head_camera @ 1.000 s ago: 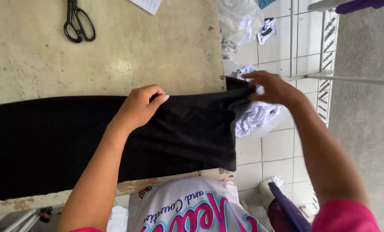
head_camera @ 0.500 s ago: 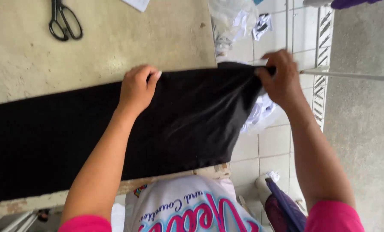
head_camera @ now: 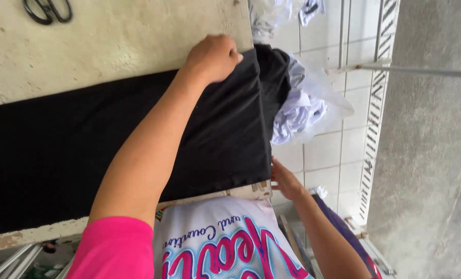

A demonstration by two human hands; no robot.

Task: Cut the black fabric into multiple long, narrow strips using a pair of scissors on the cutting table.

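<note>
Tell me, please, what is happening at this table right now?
A person is spreading a black cloth across a pale worktable. The left hand presses on the cloth's far edge near the table's corner, while the right hand is at the near corner, where the cloth ends by the table's edge. One end of the cloth droops over the side, next to a bundle of white fabric in clear plastic. Scissors lie untouched at the far side.

Left arm stretched forward, bare forearm, pink sleeve at shoulder, left hand [head_camera: 212, 57] curled, knuckles up, right hand [head_camera: 286, 181] low near the body (fingers extended, pressed against an edge), forearm angled back
</note>
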